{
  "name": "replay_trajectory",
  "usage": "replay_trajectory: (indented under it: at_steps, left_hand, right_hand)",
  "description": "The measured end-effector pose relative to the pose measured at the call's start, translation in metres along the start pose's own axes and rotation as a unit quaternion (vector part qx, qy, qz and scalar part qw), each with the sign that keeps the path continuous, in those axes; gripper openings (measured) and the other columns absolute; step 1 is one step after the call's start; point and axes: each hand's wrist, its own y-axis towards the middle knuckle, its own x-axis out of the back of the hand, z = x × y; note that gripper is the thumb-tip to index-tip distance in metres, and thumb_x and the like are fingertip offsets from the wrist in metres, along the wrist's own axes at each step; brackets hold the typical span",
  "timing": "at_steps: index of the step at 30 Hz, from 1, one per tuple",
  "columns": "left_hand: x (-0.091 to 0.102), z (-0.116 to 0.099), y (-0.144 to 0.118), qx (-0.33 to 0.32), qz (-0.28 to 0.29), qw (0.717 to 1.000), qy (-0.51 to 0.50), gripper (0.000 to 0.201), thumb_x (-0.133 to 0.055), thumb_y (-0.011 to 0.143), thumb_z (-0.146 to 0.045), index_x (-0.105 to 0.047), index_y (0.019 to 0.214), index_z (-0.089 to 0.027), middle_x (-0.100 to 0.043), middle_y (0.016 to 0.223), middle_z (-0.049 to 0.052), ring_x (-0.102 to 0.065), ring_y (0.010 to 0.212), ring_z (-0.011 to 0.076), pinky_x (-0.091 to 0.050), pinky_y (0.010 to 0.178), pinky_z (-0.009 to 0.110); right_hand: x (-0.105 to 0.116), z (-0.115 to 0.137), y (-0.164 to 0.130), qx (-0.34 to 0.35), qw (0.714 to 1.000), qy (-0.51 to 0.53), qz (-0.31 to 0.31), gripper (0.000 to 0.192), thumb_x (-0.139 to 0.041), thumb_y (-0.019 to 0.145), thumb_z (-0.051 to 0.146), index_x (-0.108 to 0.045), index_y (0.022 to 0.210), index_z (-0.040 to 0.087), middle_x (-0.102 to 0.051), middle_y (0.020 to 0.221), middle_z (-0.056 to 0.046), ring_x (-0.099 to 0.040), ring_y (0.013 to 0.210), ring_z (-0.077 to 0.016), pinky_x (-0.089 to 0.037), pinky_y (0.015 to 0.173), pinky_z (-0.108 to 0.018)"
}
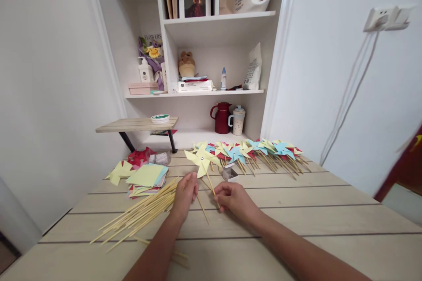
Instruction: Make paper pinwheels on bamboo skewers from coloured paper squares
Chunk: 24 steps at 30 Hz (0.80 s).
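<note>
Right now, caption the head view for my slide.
Both hands hold a yellow pinwheel by its stick, skewers lying alongside.

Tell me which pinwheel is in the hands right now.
The yellow pinwheel at the near left end of the row. Its stick is pinched by the right hand, with the left hand alongside; the other pinwheels lie untouched behind it.

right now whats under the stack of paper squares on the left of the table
The stack of paper squares lies on the table, its near edge over the bamboo sticks. Whatever lies beneath the stack itself is covered.
</note>
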Motion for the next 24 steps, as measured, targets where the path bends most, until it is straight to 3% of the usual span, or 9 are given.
replay_trajectory:
  at_steps: [5, 13, 24]
  left_hand:
    - [-0.0028, -0.0007, -0.0009, 0.012, 0.008, 1.000, 0.012, 0.044, -0.062, 0.078, -0.058, -0.064, 0.069, -0.015, -0.039, 0.042, -0.007, -0.029, 0.038, 0.0059, -0.019, 0.039, 0.020]
    - [-0.0023, -0.0025, -0.0013, 0.008, -0.019, 1.000, 0.003, 0.039, -0.061, 0.080, -0.053, -0.061, 0.068, -0.016, -0.037, 0.044, -0.008, -0.028, 0.040, 0.0059, -0.019, 0.038, 0.019]
    - [0.0009, 0.0000, 0.0024, -0.012, -0.065, 0.998, 0.010, 0.047, -0.048, 0.085, -0.062, -0.062, 0.088, -0.017, -0.041, 0.049, -0.008, -0.030, 0.041, 0.0072, -0.022, 0.040, 0.020]
  right_hand:
    - [-0.0010, -0.0009, 0.0001, 0.000, 1.000, -0.025, 0.001, 0.011, -0.063, 0.064, 0.020, -0.061, 0.074, 0.017, -0.060, 0.055, 0.005, -0.052, 0.041, -0.0092, -0.036, 0.044, -0.021]
    - [0.0029, -0.0026, 0.0037, -0.007, 1.000, -0.013, -0.004, 0.013, -0.065, 0.063, 0.021, -0.059, 0.074, 0.017, -0.060, 0.054, 0.005, -0.052, 0.040, -0.0103, -0.035, 0.043, -0.022]
    - [0.0028, 0.0000, 0.0019, -0.012, 1.000, -0.026, -0.006, 0.012, -0.067, 0.064, 0.020, -0.059, 0.073, 0.017, -0.058, 0.051, 0.006, -0.050, 0.038, -0.0095, -0.034, 0.042, -0.021]
